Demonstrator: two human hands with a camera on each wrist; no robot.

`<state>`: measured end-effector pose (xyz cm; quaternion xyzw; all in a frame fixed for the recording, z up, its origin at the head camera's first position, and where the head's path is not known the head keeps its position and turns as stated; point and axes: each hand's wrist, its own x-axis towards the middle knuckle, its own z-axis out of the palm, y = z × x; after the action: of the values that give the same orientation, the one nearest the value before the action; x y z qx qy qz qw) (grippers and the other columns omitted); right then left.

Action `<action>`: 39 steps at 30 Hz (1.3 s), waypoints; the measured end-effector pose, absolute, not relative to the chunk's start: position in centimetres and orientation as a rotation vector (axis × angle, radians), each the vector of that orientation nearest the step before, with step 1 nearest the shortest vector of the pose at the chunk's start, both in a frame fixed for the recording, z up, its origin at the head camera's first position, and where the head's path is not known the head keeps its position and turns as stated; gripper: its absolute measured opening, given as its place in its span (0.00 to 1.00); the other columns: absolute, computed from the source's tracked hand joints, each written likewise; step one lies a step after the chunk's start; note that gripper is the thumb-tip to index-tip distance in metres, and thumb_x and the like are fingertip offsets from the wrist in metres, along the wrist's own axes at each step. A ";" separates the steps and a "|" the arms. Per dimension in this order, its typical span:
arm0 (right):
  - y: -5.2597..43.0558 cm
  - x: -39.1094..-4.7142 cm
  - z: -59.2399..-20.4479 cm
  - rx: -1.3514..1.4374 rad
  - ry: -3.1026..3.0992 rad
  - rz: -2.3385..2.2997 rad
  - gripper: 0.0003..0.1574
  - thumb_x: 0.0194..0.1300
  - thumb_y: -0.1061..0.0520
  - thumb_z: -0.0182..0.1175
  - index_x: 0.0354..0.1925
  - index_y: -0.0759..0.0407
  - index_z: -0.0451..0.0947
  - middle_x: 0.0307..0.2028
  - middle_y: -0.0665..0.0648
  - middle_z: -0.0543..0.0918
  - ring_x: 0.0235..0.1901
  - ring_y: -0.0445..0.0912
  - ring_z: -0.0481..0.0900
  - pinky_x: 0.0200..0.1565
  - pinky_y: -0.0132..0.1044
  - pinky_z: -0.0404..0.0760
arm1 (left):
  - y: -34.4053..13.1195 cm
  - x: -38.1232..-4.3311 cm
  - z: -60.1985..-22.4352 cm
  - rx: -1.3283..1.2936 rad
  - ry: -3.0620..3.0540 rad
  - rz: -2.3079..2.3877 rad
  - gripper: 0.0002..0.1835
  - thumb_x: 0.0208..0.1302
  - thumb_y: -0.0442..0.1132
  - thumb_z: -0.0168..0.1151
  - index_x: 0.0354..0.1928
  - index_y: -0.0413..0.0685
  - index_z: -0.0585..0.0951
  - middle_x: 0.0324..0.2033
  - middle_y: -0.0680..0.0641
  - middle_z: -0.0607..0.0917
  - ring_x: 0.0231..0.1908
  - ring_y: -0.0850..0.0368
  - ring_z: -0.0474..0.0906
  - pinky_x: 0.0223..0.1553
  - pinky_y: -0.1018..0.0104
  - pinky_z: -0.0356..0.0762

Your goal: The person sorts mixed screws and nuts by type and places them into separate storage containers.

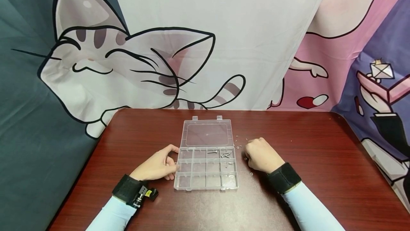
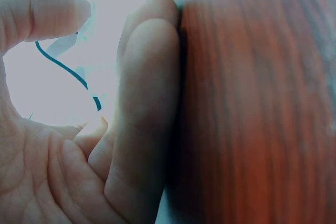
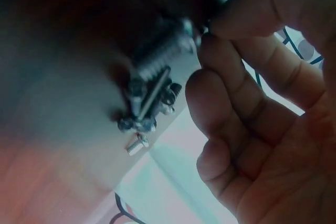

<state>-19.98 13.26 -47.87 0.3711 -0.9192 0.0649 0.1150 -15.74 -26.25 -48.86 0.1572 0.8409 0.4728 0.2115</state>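
A clear plastic compartment box (image 1: pixel 206 167) stands on the table, its lid (image 1: pixel 206 134) laid open toward the back. My left hand (image 1: pixel 157 164) holds the box by its left side; in the left wrist view the thumb and fingers meet its see-through edge. To the right of the box, my right hand (image 1: pixel 261 155) is curled low over the table. A blurred screw (image 3: pixel 160 51) sits at its thumb and fingertips, apparently pinched. Several more screws (image 3: pixel 149 100) lie in a heap beneath, hidden by the hand in the head view.
Metal screws (image 1: pixel 226 153) lie in the back right compartments. Small nuts (image 1: pixel 251 174) and tiny bits are scattered between the box and my right hand. The reddish wooden table (image 1: pixel 137 127) ends at a cartoon-printed curtain (image 1: pixel 256 46).
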 end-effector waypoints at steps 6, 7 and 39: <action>12.9 -19.8 -47.1 1.083 -2.650 0.310 0.19 0.33 0.63 0.63 0.15 0.44 0.63 0.17 0.41 0.63 0.19 0.39 0.62 0.28 0.40 0.69 | -26.3 -15.7 -48.9 0.437 2.346 1.299 0.30 0.64 0.44 0.64 0.65 0.43 0.65 0.21 0.45 0.82 0.23 0.49 0.83 0.27 0.57 0.83; 12.7 -19.8 -46.9 1.094 -2.634 0.358 0.18 0.33 0.63 0.63 0.16 0.44 0.64 0.18 0.41 0.63 0.19 0.38 0.63 0.27 0.38 0.69 | -26.3 -15.7 -48.9 0.436 2.350 1.296 0.30 0.64 0.44 0.64 0.64 0.43 0.66 0.21 0.45 0.82 0.22 0.49 0.83 0.27 0.57 0.83; 5.3 -17.6 -44.0 1.471 -2.481 0.436 0.18 0.48 0.48 0.65 0.40 0.49 0.80 0.38 0.45 0.76 0.41 0.42 0.74 0.48 0.38 0.73 | -26.2 -15.7 -48.7 0.440 2.343 1.298 0.31 0.65 0.45 0.63 0.65 0.42 0.65 0.21 0.44 0.82 0.23 0.49 0.83 0.27 0.57 0.83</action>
<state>-17.56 5.30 -44.04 0.5011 -0.8452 0.1485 0.1119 -15.66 -26.19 -48.68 0.1583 0.8436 0.4673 0.2121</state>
